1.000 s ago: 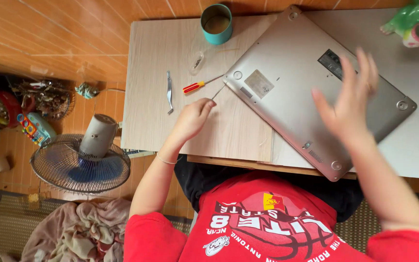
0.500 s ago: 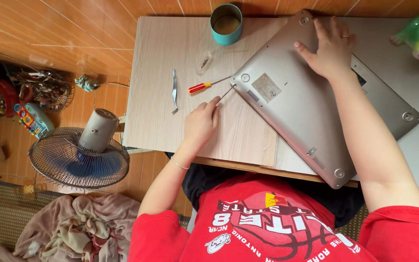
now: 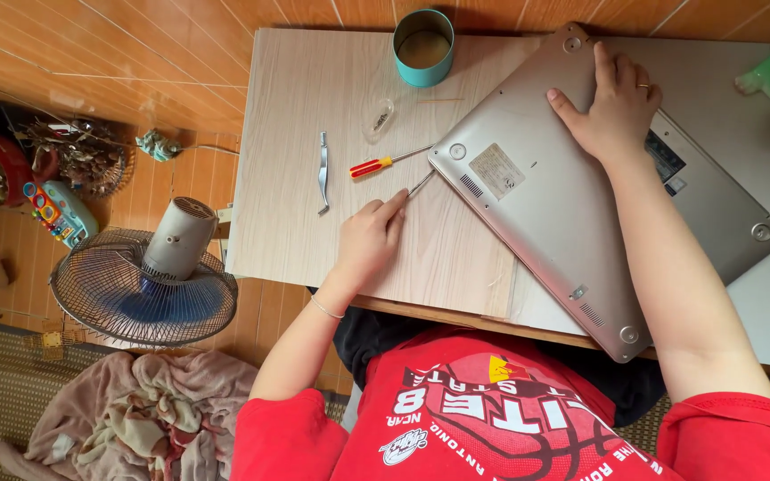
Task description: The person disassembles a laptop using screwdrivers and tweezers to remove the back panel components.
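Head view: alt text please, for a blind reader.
A person's right hand presses on an upturned silver laptop on a table, while the left hand holds a thin tool at its corner. A red-handled screwdriver and tweezers lie nearby.

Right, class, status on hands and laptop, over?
Left hand pinches thin tool at upturned laptop edge. Right hand flat on it. Red screwdriver lies alongside.

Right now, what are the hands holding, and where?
Left hand grips a thin metal tool by its handle end. Right hand lies flat on the upturned laptop, gripping nothing.
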